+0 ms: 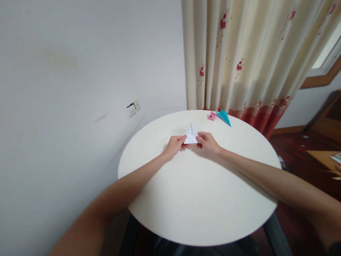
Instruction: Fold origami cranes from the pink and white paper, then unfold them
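Observation:
A white sheet of paper folded into a triangle (191,135) lies on the round cream table (197,199), its tip pointing away from me. My left hand (175,145) pinches the paper's lower left corner. My right hand (208,143) pinches the lower right corner. Both hands rest on the table top, with the forearms stretched across it.
At the table's far edge lie a small pink folded paper piece (211,115) and a blue folded paper plane (223,117). A flowered curtain (253,53) hangs behind the table. A wall socket (132,108) sits on the white wall to the left. Wooden furniture stands at the right.

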### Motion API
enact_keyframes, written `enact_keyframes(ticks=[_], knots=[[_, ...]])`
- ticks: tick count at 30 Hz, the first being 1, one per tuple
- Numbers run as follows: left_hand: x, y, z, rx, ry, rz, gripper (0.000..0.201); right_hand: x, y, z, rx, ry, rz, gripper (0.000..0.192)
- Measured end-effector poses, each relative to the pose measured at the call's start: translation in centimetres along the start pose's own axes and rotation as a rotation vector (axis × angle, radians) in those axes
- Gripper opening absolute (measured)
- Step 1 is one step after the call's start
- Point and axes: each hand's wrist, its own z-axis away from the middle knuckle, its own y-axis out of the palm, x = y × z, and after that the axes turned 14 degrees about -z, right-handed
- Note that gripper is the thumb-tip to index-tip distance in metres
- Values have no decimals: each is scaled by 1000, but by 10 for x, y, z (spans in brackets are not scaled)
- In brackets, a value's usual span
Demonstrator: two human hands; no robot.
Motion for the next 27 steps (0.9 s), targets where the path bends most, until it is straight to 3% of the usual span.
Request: enact_keyframes(ticks=[4,13,21,27], knots=[[-1,-2,0,-15,49,1,41,1,0,0,-20,-16,-3,24],[-8,-7,0,-75,115,-15,40,9,2,2,-139,-111,-19,39],[-6,-8,-3,-82,133,3,35,9,1,2,-109,-160,-24,26],[-5,-9,-3,-59,100,143,32,5,-3,-2,-112,-156,-70,23]])
